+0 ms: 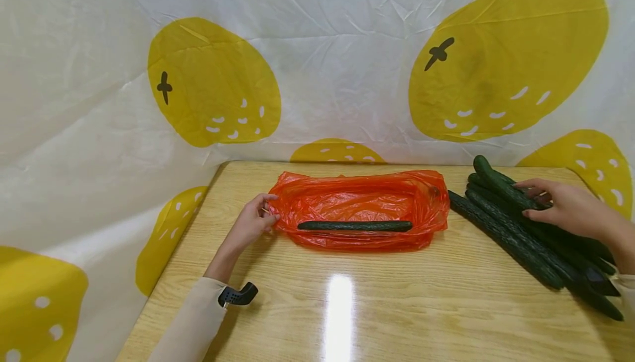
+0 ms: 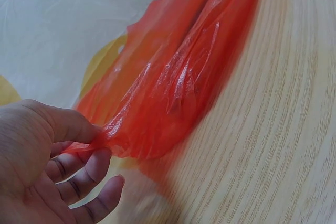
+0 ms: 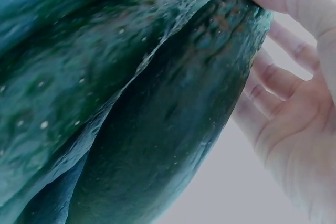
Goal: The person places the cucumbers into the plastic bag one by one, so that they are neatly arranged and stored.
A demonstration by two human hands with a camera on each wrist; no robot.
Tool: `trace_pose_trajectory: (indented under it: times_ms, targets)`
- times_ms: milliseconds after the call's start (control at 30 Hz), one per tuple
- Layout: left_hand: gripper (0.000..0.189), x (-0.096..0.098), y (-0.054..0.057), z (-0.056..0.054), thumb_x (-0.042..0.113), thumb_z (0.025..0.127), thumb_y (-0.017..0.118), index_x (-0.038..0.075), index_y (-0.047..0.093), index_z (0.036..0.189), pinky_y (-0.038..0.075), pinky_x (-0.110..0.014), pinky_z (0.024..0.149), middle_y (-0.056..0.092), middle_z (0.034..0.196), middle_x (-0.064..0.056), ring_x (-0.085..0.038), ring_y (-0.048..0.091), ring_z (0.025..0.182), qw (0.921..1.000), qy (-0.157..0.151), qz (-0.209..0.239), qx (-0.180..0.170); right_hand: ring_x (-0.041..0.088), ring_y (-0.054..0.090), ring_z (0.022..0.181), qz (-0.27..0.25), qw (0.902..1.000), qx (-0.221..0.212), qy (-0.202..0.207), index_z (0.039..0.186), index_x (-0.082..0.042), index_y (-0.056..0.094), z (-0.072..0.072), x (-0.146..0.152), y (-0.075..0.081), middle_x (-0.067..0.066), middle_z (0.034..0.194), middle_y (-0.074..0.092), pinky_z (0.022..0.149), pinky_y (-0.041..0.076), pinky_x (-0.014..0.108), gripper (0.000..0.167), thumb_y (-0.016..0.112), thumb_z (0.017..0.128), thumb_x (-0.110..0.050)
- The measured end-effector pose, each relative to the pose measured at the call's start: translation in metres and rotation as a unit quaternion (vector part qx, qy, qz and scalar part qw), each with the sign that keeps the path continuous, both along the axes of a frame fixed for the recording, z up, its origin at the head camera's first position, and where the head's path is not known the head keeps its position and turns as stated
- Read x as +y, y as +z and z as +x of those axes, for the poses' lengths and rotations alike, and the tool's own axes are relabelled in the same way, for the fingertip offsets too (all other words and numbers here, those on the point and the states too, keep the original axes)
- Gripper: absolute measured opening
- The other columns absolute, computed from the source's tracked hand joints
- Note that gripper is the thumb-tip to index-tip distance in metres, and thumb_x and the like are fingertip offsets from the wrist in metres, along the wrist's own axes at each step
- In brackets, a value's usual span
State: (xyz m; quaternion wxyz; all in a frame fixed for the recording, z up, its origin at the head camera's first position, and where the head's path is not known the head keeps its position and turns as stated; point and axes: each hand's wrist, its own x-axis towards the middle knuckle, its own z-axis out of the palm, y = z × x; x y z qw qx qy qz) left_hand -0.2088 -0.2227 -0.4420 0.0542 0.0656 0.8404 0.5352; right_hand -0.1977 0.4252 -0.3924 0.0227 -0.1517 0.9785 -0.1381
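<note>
A red plastic bag [image 1: 342,242] lies spread with its mouth open on the table, and a single dark green cucumber [image 1: 354,226] rests lengthwise in it. My left hand [image 1: 254,220] pinches the bag's left edge between thumb and fingers; the left wrist view shows the gathered plastic [image 2: 157,98] there. To the right, my right hand [image 1: 570,209] holds the top cucumber [image 1: 498,184] of a pile. In the right wrist view, the thumb lies across one end of that cucumber [image 3: 173,98] and the fingers are behind it.
Several more cucumbers [image 1: 511,235] lie fanned out beneath the right hand, one tip close to the bag's right end. The wooden table [image 1: 278,318] backs onto a white cloth [image 1: 342,75] printed with yellow fruit. A black band [image 1: 238,295] sits on the left wrist.
</note>
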Motion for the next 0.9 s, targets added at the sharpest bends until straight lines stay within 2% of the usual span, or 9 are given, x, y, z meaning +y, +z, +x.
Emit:
trace_pose_trajectory:
  times_ms: [233, 533, 733, 900]
  targets:
    - [0.047, 0.001, 0.002, 0.001, -0.002, 0.094, 0.067, 0.006, 0.054, 0.138, 0.054, -0.033, 0.057, 0.050, 0.093, -0.011, -0.030, 0.058, 0.071, 1.0000, 0.003, -0.006, -0.003, 0.031, 0.067, 0.086, 0.002, 0.9986, 0.051, 0.012, 0.131, 0.001, 0.060, 0.002, -0.008, 0.006, 0.019, 0.108, 0.070, 0.059, 0.050, 0.028, 0.055, 0.083, 0.083, -0.012]
    - [0.047, 0.001, 0.003, 0.001, -0.003, 0.093, 0.066, 0.006, 0.054, 0.138, 0.056, -0.036, 0.058, 0.051, 0.094, -0.011, -0.032, 0.059, 0.072, 1.0000, 0.005, -0.006, -0.006, 0.027, 0.069, 0.087, -0.002, 0.9935, 0.100, 0.055, 0.129, -0.003, 0.064, 0.001, -0.022, 0.020, 0.015, 0.114, 0.071, 0.066, 0.056, 0.027, 0.056, 0.086, 0.078, -0.007]
    - [0.048, 0.000, 0.001, -0.001, -0.004, 0.093, 0.066, 0.005, 0.053, 0.138, 0.055, -0.034, 0.058, 0.051, 0.094, -0.011, -0.029, 0.058, 0.072, 1.0000, 0.001, -0.002, -0.006, 0.034, 0.068, 0.091, 0.005, 0.9948, 0.086, 0.054, 0.133, -0.005, 0.063, 0.001, -0.036, 0.031, 0.015, 0.113, 0.070, 0.069, 0.060, 0.043, 0.057, 0.085, 0.081, -0.011]
    - [0.049, 0.000, 0.001, 0.000, -0.004, 0.093, 0.066, 0.002, 0.052, 0.139, 0.054, -0.032, 0.057, 0.051, 0.095, -0.013, -0.029, 0.058, 0.072, 1.0000, -0.006, 0.004, -0.006, 0.029, 0.068, 0.092, 0.021, 0.9944, 0.086, 0.056, 0.135, -0.010, 0.063, 0.000, -0.049, 0.042, 0.007, 0.109, 0.072, 0.065, 0.057, 0.034, 0.059, 0.086, 0.081, -0.018]
